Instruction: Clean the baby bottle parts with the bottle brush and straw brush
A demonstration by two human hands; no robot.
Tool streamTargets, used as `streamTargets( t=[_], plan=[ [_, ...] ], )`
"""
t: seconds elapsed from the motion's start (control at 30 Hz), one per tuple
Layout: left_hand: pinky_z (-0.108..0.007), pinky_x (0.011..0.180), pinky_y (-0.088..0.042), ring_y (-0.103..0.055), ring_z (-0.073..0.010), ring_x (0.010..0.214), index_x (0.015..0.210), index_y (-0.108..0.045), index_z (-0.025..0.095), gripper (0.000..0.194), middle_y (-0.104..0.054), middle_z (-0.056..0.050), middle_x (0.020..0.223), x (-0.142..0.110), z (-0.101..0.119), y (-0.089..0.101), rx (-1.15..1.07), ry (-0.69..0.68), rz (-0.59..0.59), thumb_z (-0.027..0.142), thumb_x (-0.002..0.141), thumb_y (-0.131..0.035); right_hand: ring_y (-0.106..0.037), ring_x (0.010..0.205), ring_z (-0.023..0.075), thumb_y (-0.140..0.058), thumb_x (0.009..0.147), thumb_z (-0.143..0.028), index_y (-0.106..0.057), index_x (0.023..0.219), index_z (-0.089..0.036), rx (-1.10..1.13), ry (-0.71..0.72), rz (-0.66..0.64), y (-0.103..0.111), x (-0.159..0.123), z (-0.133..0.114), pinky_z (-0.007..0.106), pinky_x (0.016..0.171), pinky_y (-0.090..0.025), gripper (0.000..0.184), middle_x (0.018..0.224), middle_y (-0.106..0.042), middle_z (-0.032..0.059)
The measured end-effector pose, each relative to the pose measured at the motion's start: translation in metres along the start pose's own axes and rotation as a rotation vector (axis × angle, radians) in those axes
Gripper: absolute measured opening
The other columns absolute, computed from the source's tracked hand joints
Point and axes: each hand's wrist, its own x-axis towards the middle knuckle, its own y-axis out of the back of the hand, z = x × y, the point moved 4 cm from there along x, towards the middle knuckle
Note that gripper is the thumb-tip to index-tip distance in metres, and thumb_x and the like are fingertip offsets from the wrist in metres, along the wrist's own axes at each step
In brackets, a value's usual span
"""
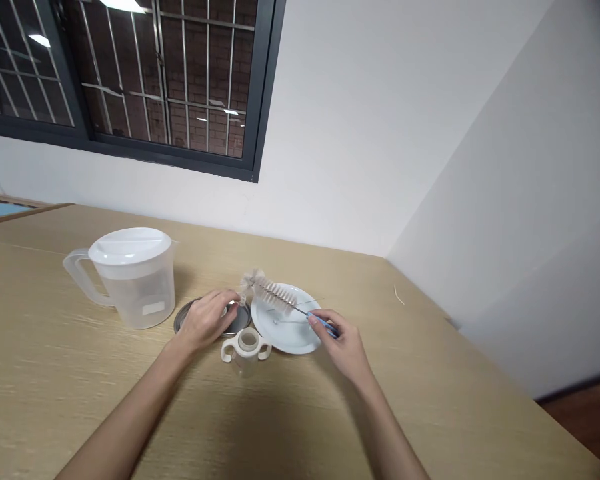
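Note:
My right hand (pixel 339 335) is closed around the blue handle of a bottle brush (pixel 280 295). The brush's pale bristles point left, above a white plate (pixel 295 341). My left hand (pixel 210 317) is over a round metal tray (pixel 241 323), its fingers pinched near the brush's tip. A small clear piece shows at those fingertips, too small to name. Between my hands, close to the plate's left edge, a clear baby bottle (pixel 245 363) stands upright. It has a white two-handled collar and an open mouth.
To the left on the wooden table (pixel 410 400) stands a translucent pitcher (pixel 145 293) with a white lid. A thin pale strand (pixel 399 295) lies at the right. A white wall (pixel 330 147) and a barred window (pixel 170 73) rise behind the table.

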Motion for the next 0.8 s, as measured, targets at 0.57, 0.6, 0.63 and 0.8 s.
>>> streamTargets(
  t=[0.57, 0.6, 0.63, 0.8],
  plan=[
    [-0.026, 0.078, -0.053, -0.072, -0.0175, 0.084, 0.1, -0.062, 0.021, 0.014, -0.076, -0.005, 0.091, -0.002, 0.002, 0.0, 0.063, -0.135, 0.087, 0.017, 0.088, -0.057, -0.065, 0.078, 0.0215, -0.063, 0.085, -0.047, -0.072, 0.092, -0.018, -0.059, -0.016, 0.104, 0.006, 0.002, 0.008, 0.029, 0.07, -0.049, 0.031, 0.09, -0.073, 0.0077],
    [-0.026, 0.078, -0.053, -0.072, -0.0175, 0.084, 0.101, -0.062, 0.021, 0.015, -0.076, -0.004, 0.091, -0.003, 0.001, -0.001, 0.064, -0.136, 0.098, 0.017, 0.088, -0.057, -0.065, 0.078, 0.0215, -0.062, 0.085, -0.048, -0.072, 0.092, -0.018, -0.054, -0.022, 0.12, 0.007, 0.002, 0.008, 0.029, 0.069, -0.049, 0.032, 0.09, -0.073, 0.0077],
    [-0.026, 0.078, -0.053, -0.072, -0.0175, 0.084, 0.102, -0.062, 0.021, 0.016, -0.076, -0.004, 0.092, -0.004, 0.0, -0.001, 0.066, -0.136, 0.107, 0.016, 0.087, -0.058, -0.065, 0.079, 0.0216, -0.062, 0.085, -0.048, -0.072, 0.092, -0.018, -0.043, -0.022, 0.124, 0.008, 0.002, 0.007, 0.029, 0.069, -0.049, 0.032, 0.09, -0.073, 0.0077],
    [-0.025, 0.078, -0.054, -0.073, -0.0172, 0.082, 0.103, -0.061, 0.021, 0.019, -0.076, -0.004, 0.091, -0.005, 0.0, 0.0, 0.063, -0.146, 0.138, 0.015, 0.085, -0.06, -0.066, 0.081, 0.0217, -0.062, 0.086, -0.047, -0.071, 0.092, -0.019, -0.003, 0.02, 0.018, 0.0, -0.001, 0.001, 0.029, 0.071, -0.05, 0.03, 0.092, -0.073, 0.0076]
  ],
)
